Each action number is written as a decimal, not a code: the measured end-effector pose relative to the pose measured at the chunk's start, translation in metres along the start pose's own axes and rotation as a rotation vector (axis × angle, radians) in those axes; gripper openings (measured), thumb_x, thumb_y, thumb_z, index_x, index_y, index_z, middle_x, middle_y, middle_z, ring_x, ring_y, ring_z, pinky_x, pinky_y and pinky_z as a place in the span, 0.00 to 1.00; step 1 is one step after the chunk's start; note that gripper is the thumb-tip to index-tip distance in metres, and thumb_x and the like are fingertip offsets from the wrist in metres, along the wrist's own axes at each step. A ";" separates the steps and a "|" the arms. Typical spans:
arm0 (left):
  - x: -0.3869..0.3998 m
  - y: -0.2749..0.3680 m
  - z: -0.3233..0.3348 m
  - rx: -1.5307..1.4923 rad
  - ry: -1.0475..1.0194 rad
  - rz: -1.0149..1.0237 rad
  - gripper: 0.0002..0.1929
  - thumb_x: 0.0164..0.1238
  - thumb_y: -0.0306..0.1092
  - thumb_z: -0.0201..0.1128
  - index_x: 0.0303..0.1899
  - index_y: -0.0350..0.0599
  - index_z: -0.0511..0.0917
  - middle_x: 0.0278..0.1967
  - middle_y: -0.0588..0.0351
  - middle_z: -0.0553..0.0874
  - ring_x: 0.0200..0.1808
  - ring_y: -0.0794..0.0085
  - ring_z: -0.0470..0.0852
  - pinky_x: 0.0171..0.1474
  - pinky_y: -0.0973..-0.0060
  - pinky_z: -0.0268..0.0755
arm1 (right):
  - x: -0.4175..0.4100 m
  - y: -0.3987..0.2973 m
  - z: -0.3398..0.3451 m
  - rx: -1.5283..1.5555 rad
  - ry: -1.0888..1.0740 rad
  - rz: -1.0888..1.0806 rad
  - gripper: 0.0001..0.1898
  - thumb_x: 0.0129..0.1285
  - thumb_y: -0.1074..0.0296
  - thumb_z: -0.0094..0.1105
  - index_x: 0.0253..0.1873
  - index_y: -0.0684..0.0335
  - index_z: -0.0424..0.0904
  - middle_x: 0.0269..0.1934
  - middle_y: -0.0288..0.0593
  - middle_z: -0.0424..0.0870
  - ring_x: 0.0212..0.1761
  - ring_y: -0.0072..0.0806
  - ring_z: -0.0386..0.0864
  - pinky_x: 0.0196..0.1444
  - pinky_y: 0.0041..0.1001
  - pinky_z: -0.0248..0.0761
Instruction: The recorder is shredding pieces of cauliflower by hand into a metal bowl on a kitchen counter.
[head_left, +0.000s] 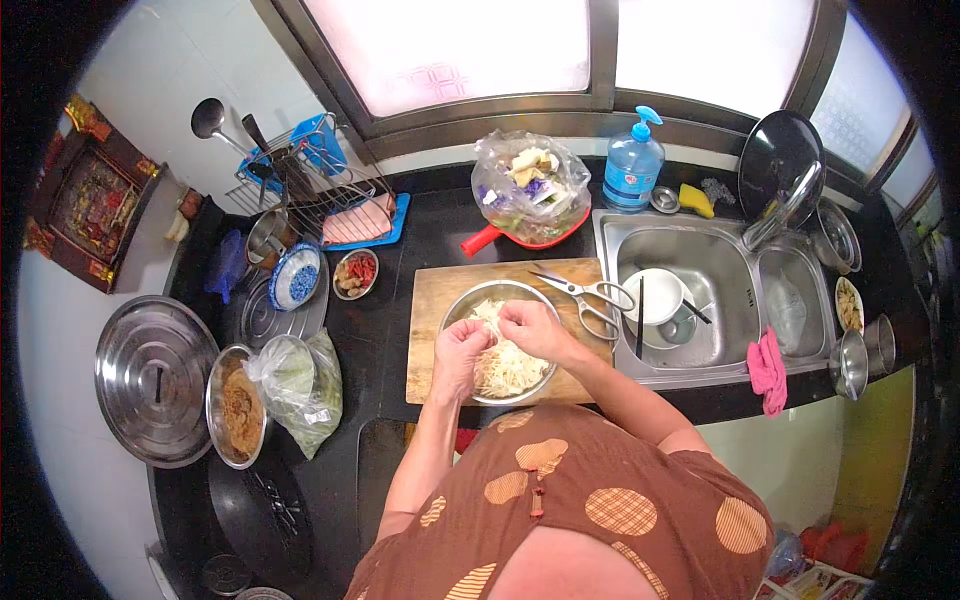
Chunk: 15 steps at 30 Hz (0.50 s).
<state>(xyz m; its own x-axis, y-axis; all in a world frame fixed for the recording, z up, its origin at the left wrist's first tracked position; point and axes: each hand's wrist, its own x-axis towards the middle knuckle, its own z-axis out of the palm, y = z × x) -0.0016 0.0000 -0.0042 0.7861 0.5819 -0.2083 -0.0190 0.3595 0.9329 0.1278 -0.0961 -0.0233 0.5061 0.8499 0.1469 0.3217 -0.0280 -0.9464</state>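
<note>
A round steel bowl (553, 375) of pale, thin shredded food (514, 371) stands on a wooden cutting board (427, 300). Above the bowl, my left hand (463, 351) and my right hand (531, 328) are close together, fingertips pinched on a small pale piece of the food. The fingers hide most of that piece. Kitchen scissors (585, 291) lie on the board to the right of the bowl, blades towards the upper left, handles near the sink.
Right: a steel double sink (720, 262) with a white bowl (654, 296), chopsticks and a pink cloth (766, 371). Beyond the board: a red-handled colander (551, 241) under a plastic bag of scraps, and a soap bottle (632, 169). Left: a small bowl of red peppers (357, 273), a bag of greens (307, 390).
</note>
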 end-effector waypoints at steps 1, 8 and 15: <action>0.000 0.001 0.000 -0.032 0.003 -0.021 0.02 0.59 0.25 0.60 0.31 0.37 0.77 0.27 0.57 0.82 0.29 0.79 0.78 0.37 0.81 0.71 | 0.000 -0.001 0.000 0.000 0.001 0.001 0.09 0.55 0.67 0.53 0.30 0.69 0.75 0.22 0.48 0.76 0.24 0.31 0.74 0.30 0.31 0.67; 0.000 0.008 0.004 -0.056 0.000 0.003 0.04 0.57 0.24 0.64 0.32 0.36 0.77 0.28 0.57 0.82 0.29 0.78 0.79 0.37 0.82 0.72 | -0.001 -0.005 -0.003 0.131 -0.091 -0.004 0.11 0.58 0.65 0.56 0.33 0.69 0.76 0.22 0.43 0.78 0.25 0.24 0.74 0.30 0.27 0.68; 0.008 0.009 0.000 -0.014 -0.004 0.045 0.04 0.56 0.23 0.65 0.32 0.36 0.77 0.28 0.56 0.83 0.28 0.79 0.79 0.35 0.83 0.73 | 0.002 -0.025 -0.008 -0.014 -0.078 -0.016 0.09 0.56 0.67 0.55 0.32 0.69 0.77 0.23 0.45 0.79 0.26 0.26 0.76 0.29 0.29 0.68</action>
<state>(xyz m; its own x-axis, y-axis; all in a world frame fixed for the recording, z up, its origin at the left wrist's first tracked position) 0.0045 0.0076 0.0031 0.7870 0.5945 -0.1649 -0.0629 0.3432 0.9372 0.1270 -0.0981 0.0032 0.4376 0.8885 0.1383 0.3404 -0.0213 -0.9400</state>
